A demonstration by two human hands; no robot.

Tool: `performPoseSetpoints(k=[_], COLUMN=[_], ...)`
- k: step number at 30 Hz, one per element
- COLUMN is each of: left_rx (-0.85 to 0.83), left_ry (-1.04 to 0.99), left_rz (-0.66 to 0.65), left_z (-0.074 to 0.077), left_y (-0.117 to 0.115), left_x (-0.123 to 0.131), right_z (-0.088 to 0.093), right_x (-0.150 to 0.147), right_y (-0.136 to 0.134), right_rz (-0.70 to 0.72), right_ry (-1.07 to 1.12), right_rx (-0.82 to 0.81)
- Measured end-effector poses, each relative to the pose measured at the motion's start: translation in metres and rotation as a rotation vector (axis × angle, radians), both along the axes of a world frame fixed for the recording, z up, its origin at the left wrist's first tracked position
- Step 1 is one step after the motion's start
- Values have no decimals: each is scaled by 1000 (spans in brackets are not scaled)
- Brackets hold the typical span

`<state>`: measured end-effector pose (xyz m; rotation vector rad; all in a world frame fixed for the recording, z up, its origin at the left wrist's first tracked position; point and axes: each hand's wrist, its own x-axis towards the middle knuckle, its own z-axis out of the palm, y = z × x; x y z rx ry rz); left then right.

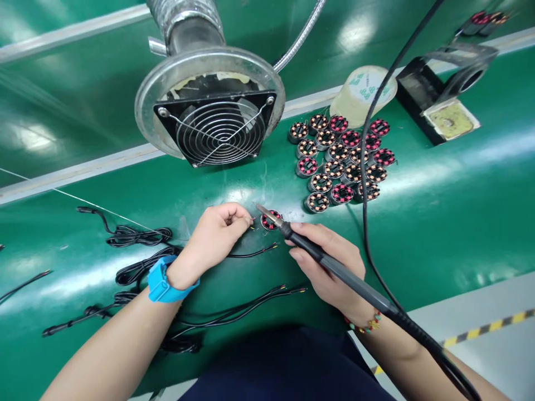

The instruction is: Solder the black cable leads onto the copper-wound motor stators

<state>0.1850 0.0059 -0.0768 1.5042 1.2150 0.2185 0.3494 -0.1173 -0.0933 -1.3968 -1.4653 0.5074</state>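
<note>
My right hand is closed around a soldering iron, its metal tip slanting up and left over a small motor stator with red-painted windings. Left of that stator, my left hand pinches a cable; thin coloured wire ends poke out past the thumb and forefinger. The hand hides most of this cable. I cannot tell whether the iron's tip touches anything. Just below my left hand lies another black cable with stripped coloured ends.
Several stators with orange or red windings stand grouped at right. Behind them are a translucent tub and an iron stand with a yellow sponge. A fume extractor fan overhangs the back. Coiled black cables lie left; the iron's cord crosses the right.
</note>
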Motion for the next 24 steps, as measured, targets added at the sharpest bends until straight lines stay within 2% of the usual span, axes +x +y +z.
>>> performPoseSetpoints(k=[4, 7, 9, 12, 17, 21, 24], left_rx=[-11, -13, -7, 1, 54, 105, 156], left_ry=[-1, -15, -28, -50, -84, -165, -194], left_rz=[-1, 8, 13, 11, -1, 20, 3], left_z=[1, 2, 2, 2, 0, -3, -2], left_y=[0, -1, -1, -1, -2, -3, -3], left_x=[0, 1, 1, 1, -2, -5, -7], right_z=[10, 18, 17, 7, -8, -7, -6], right_x=[-1, -3, -6, -11, -17, -21, -24], right_y=[6, 20, 30, 41, 42, 39, 39], right_rz=[49, 63, 60, 61, 21, 27, 74], right_ry=[13, -75, -149, -142, -64, -130, -197], right_rx=[-124, -214, -248, -259, -201, -58, -48])
